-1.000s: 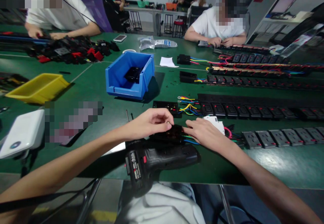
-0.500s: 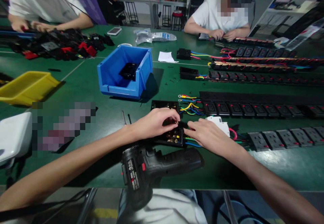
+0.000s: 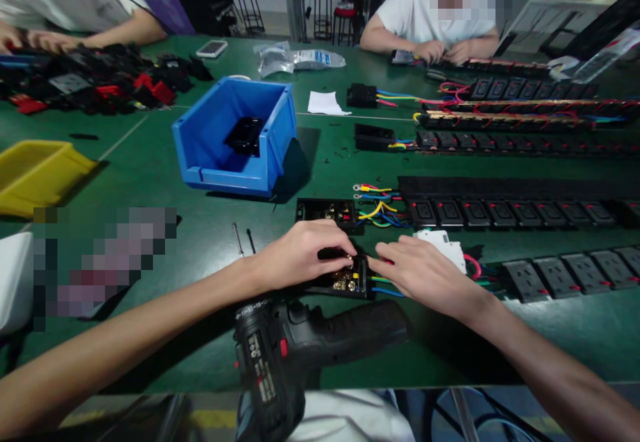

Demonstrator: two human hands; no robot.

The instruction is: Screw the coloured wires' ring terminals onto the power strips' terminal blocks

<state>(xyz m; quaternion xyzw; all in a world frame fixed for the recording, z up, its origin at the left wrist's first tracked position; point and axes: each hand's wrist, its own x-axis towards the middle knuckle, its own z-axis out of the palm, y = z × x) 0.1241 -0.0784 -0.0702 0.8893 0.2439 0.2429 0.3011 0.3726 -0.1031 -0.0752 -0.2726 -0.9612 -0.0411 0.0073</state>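
Observation:
A black terminal box (image 3: 363,289) with brass screw terminals lies open in front of me. Above it, the thumb and index finger of my left hand (image 3: 305,252) are pinched on what looks like a small brass screw (image 3: 351,259). At the box's right end my right hand (image 3: 425,269) has its fingers curled on the wires (image 3: 383,281), which are red, green-yellow and blue; its palm hides part of them. A white breaker-like block (image 3: 440,245) sits just behind that hand. Nearest to me, a black cordless drill (image 3: 320,342) rests on its side below both hands.
A second terminal box (image 3: 305,210) lies just behind. Socket strips (image 3: 545,279) stretch off to the right. A blue bin (image 3: 225,179) holds black parts; a yellow bin (image 3: 45,175) stands at left. Two people work across the green table (image 3: 210,242), beside a pile of black and red parts (image 3: 95,89).
The view has tilted down slightly, so things sit a little differently in it. Both hands stay at the terminal box, with the left fingertips slightly lower over its terminals.

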